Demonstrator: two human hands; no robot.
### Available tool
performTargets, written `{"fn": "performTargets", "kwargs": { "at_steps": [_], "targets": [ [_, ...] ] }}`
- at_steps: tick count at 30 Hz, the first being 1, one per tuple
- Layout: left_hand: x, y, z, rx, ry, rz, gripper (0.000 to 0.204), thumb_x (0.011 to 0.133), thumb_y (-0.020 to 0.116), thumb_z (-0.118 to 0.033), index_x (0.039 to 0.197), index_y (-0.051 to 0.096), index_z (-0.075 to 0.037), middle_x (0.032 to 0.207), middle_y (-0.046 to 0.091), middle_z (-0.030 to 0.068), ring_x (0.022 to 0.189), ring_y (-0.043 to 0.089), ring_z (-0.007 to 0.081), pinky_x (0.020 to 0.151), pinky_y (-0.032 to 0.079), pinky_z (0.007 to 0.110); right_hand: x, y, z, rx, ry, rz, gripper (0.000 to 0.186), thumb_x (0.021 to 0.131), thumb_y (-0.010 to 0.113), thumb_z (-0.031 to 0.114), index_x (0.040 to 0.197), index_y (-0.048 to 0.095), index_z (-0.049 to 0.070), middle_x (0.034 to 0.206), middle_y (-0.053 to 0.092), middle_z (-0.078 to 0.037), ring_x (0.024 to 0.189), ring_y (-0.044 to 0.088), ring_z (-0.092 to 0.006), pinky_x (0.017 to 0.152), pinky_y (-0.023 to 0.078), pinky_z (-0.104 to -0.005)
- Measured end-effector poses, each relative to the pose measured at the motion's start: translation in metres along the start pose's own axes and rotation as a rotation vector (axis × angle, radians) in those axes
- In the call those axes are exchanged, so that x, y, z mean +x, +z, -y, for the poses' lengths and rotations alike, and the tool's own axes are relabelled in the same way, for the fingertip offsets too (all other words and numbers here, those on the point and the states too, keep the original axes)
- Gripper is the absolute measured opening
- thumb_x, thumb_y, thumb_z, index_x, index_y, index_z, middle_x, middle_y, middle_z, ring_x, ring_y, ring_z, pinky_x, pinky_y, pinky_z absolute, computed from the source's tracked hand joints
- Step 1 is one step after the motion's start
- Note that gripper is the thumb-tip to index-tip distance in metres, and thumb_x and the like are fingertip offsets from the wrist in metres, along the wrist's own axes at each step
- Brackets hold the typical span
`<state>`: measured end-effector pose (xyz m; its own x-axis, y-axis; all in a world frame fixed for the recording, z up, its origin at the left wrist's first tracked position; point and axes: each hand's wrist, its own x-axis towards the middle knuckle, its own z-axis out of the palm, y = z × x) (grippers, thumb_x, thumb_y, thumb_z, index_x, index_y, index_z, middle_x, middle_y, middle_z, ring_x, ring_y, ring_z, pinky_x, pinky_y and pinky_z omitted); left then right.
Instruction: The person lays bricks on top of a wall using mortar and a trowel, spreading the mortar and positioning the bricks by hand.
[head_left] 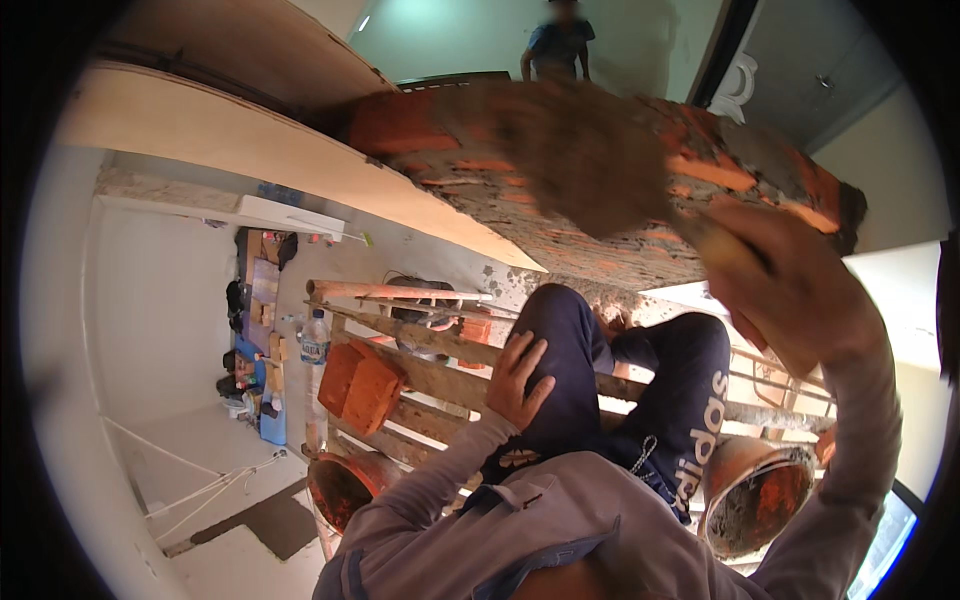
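My right hand (770, 260) is raised at the right, closed around the handle of a trowel (705, 238) smeared by motion. Its blade is hidden behind or under a blurred mass of wet mortar (590, 165) in front of the brick wall (745, 180). I cannot tell whether the mortar touches the bricks. Orange bricks with rough grey mortar joints show along the wall's top and near face. My left hand (518, 382) lies on my left thigh, fingers spread, with nothing in it.
I sit on a scaffold of wooden planks (425, 425). Orange bricks (362, 388) and a water bottle (314, 340) stand at its left. Mortar-stained buckets are on the left (345, 485) and right (755, 495). Beyond the wall stands another person (558, 45). The floor lies far below.
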<state>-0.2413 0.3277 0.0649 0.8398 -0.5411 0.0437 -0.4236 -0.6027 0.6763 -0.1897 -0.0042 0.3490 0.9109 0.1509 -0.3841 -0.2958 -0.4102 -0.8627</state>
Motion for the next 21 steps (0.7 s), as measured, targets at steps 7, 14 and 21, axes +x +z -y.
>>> {"fn": "performTargets", "kwargs": {
  "at_steps": [7,14,21],
  "targets": [
    [0.008,-0.012,0.013,-0.092,-0.054,0.029,0.050,0.090,0.060,-0.032,0.134,0.055,-0.008,0.141,0.046,0.0185,0.132,0.040,0.0407,0.110,0.033,0.047,0.220,0.092,0.079,-0.721,-0.681,-0.136,0.026,0.078,0.064,0.012,0.097,0.059,-0.006,0.096,0.061,-0.018,0.075,0.067,-0.0261,0.063,0.056,-0.0353],
    [0.010,-0.013,0.020,-0.137,-0.079,0.020,0.046,0.090,0.060,-0.031,0.130,0.059,-0.008,0.139,0.048,0.0174,0.130,0.042,0.0393,0.109,0.034,0.047,0.258,0.148,0.058,-0.903,-0.797,-0.554,0.039,0.078,0.059,0.002,0.116,0.051,-0.007,0.108,0.059,-0.019,0.084,0.067,-0.0282,0.058,0.055,-0.0344],
    [0.061,-0.011,-0.032,-0.311,0.169,0.005,0.034,0.087,0.066,-0.012,0.119,0.062,-0.001,0.108,0.063,0.0142,0.096,0.061,0.0318,0.085,0.048,0.039,0.049,0.031,-0.023,-0.605,-0.496,-0.387,0.050,0.076,0.059,-0.003,0.126,0.054,-0.002,0.119,0.060,-0.023,0.108,0.057,-0.0401,0.095,0.045,-0.0426]
  ]
}}
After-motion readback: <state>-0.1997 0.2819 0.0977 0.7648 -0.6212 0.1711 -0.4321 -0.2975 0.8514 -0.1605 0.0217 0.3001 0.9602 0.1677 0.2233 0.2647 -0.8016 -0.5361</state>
